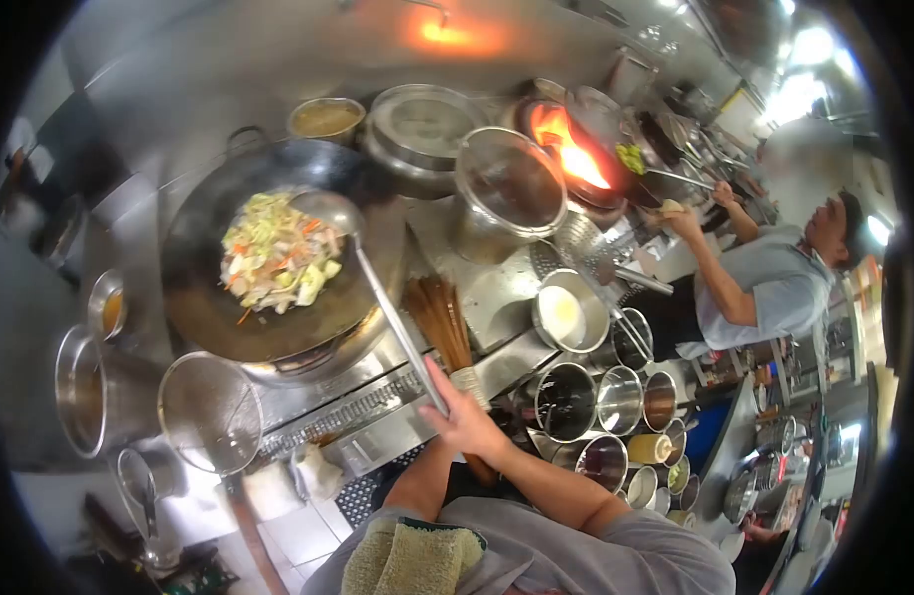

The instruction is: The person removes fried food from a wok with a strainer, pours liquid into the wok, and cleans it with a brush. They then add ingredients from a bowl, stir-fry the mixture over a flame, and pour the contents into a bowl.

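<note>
My right hand [472,424] is closed around the long handle of a metal ladle [377,288]. My left forearm [424,484] reaches up to the same place, but its hand is mostly hidden behind my right hand, so its fingers cannot be made out. The ladle's bowl rests inside a large dark wok [191,288], at the right edge of a heap of chopped vegetables [276,260] in pale green, white and orange. Just right of the handle, a bamboo brush [439,312] stands with its bristles up. A folded towel [412,560] lies against my grey shirt.
Lidded pot [424,124] and deep pot [511,183] stand behind. Flames [576,154] rise at another wok, where a co-worker [764,283] holds a ladle. Strainer [211,414] sits front left; metal containers [566,402] crowd the right. Yellow liquid fills a small bowl [110,307] at left.
</note>
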`<action>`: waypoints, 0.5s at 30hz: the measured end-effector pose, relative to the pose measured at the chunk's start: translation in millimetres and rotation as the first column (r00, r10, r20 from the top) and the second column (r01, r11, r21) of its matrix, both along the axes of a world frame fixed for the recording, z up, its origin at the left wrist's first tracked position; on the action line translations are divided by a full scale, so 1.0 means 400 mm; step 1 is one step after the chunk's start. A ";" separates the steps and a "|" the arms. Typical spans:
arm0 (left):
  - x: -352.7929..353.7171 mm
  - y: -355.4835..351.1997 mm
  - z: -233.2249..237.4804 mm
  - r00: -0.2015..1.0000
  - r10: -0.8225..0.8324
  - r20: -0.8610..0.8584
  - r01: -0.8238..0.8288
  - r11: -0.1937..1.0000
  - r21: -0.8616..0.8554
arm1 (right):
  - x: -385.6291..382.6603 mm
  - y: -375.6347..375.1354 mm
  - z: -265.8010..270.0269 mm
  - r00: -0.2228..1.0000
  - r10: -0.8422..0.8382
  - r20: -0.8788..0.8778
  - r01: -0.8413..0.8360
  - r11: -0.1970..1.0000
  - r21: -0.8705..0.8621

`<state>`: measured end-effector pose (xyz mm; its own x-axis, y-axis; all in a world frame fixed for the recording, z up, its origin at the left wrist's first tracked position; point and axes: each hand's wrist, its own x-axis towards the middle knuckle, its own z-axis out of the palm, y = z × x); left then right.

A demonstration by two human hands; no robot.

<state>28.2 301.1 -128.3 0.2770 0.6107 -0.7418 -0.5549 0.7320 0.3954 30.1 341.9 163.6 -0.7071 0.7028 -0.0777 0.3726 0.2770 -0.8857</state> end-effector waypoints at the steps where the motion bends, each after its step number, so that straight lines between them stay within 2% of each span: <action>1: -0.012 -0.008 -0.011 0.999 0.034 0.005 -0.034 0.999 -0.007 | 0.006 -0.002 0.013 0.999 -0.015 0.032 0.015 1.000 -0.013; 2: -0.018 -0.012 -0.013 0.999 0.047 0.005 -0.047 0.999 -0.010 | 0.015 0.000 -0.002 1.000 -0.010 -0.029 0.010 1.000 0.008; 3: -0.025 -0.016 -0.013 0.999 0.051 0.000 -0.051 0.999 -0.009 | 0.017 0.002 -0.028 0.992 0.006 -0.124 0.015 0.985 0.169; 5: -0.044 -0.029 -0.008 0.998 0.060 -0.009 -0.060 0.998 -0.008 | 0.033 0.004 -0.040 0.989 0.025 -0.145 0.000 0.985 0.172; 8: -0.062 -0.047 0.002 0.997 0.071 -0.027 -0.071 0.997 -0.007 | 0.052 0.011 0.015 0.998 0.054 0.028 -0.053 0.998 -0.031; 12: -0.075 -0.042 0.021 0.996 0.089 -0.031 -0.089 0.996 0.015 | 0.051 0.014 -0.003 0.996 0.067 -0.050 -0.062 0.993 0.099; 15: -0.053 -0.051 0.031 0.997 0.075 -0.026 -0.074 0.997 0.025 | 0.048 0.009 0.026 0.999 0.045 0.010 -0.045 0.998 -0.040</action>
<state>6.9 280.7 -116.0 0.2100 0.6464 -0.7336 -0.5966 0.6791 0.4276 49.5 345.4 174.1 -0.7369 0.6665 -0.1129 0.3702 0.2582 -0.8923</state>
